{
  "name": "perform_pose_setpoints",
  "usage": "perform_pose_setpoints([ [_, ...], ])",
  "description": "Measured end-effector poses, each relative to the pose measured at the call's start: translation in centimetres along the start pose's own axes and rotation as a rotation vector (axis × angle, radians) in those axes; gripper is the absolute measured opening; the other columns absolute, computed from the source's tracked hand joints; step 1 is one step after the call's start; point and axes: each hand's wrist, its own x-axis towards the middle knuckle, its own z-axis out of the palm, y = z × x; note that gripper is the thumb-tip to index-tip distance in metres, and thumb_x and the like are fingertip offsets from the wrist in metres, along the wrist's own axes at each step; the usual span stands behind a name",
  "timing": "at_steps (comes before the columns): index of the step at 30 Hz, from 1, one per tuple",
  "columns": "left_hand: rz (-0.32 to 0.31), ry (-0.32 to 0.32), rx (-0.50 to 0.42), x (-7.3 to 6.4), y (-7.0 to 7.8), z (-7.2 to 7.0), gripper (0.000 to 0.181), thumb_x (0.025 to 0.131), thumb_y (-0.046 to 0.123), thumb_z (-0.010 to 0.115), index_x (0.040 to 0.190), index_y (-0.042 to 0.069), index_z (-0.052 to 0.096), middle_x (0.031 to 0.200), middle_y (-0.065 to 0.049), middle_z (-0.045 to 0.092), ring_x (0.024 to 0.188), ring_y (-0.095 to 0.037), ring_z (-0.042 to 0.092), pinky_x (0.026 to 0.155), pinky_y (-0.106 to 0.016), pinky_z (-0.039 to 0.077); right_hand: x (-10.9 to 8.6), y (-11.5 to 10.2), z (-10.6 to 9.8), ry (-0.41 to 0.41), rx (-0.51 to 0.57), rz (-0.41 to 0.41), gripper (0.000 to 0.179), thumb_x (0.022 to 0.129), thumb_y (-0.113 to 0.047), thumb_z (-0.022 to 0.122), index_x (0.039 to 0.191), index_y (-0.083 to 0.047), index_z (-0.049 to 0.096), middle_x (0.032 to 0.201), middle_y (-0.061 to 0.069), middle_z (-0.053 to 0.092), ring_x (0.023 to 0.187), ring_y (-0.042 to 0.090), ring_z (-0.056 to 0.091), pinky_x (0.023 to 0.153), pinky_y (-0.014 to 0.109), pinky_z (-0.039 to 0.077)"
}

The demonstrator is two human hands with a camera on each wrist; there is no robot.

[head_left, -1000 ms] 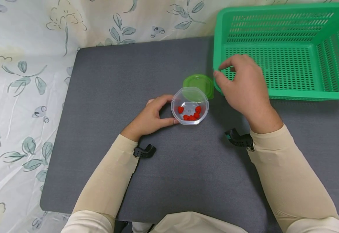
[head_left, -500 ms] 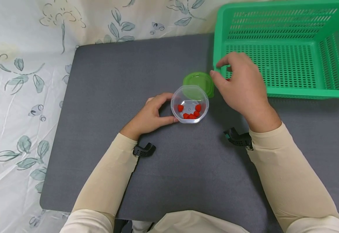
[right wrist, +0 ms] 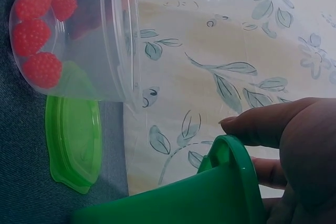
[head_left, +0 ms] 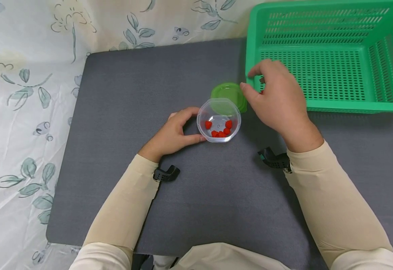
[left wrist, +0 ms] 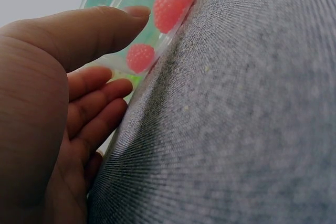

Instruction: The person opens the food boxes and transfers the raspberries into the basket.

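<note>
A clear plastic container (head_left: 218, 137) with several red raspberries (head_left: 221, 134) at its bottom stands lidless on the table. My left hand (head_left: 174, 133) holds it from the left, thumb (left wrist: 105, 27) and index finger on either side of its wall; the other fingers trail loosely behind. A translucent green lid (right wrist: 73, 140) lies on the table just behind the container. Over the near-left corner of the green basket hangs my right hand (head_left: 279, 99), thumb and index finger bent and apart beside the rim. Nothing shows in it, though its other fingers are partly hidden.
The large green plastic basket (head_left: 358, 107) with slotted walls stands at the back right. A dark grey cloth (head_left: 132, 86) covers the table. Behind and to the left hangs a white sheet (head_left: 31, 123) with a floral print.
My right hand has drifted slightly left, its thumb now reaching past the basket rim toward the lid. The left hand and container hold still; the view shifts a little.
</note>
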Motion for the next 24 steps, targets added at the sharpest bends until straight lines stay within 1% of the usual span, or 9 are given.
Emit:
perform_pose_setpoints([
  [10, 0.005, 0.0, -0.004, 0.02, 0.13, 0.1, 0.063, 0.092, 0.024, 0.091, 0.146, 0.009, 0.063, 0.144, 0.002, 0.065, 0.136, -0.009, 0.052, 0.116, -0.043, 0.026, -0.02, -0.05, 0.12, -0.014, -0.031, -0.001, 0.041, 0.109, -0.032, 0.065, 0.139, -0.005, 0.065, 0.136, 0.016, 0.062, 0.107, 0.034, 0.059, 0.079, 0.054, 0.045],
  [17, -0.001, 0.001, -0.009, 0.15, 0.16, 0.25, 0.063, 0.092, 0.025, 0.091, 0.147, 0.01, 0.063, 0.143, 0.003, 0.065, 0.135, -0.008, 0.052, 0.116, -0.042, 0.025, 0.07, 0.05, 0.19, -0.031, -0.046, 0.004, 0.043, 0.109, -0.034, 0.064, 0.141, -0.005, 0.064, 0.137, 0.015, 0.062, 0.104, 0.033, 0.058, 0.076, 0.052, 0.044],
  [24, -0.004, 0.003, -0.015, 0.12, 0.09, 0.39, 0.063, 0.092, 0.024, 0.091, 0.147, 0.01, 0.063, 0.144, 0.003, 0.064, 0.135, -0.009, 0.052, 0.117, -0.042, 0.025, 0.14, 0.07, 0.28, -0.048, -0.048, 0.001, 0.044, 0.109, -0.035, 0.064, 0.142, -0.005, 0.063, 0.138, 0.015, 0.061, 0.106, 0.033, 0.057, 0.077, 0.052, 0.044],
])
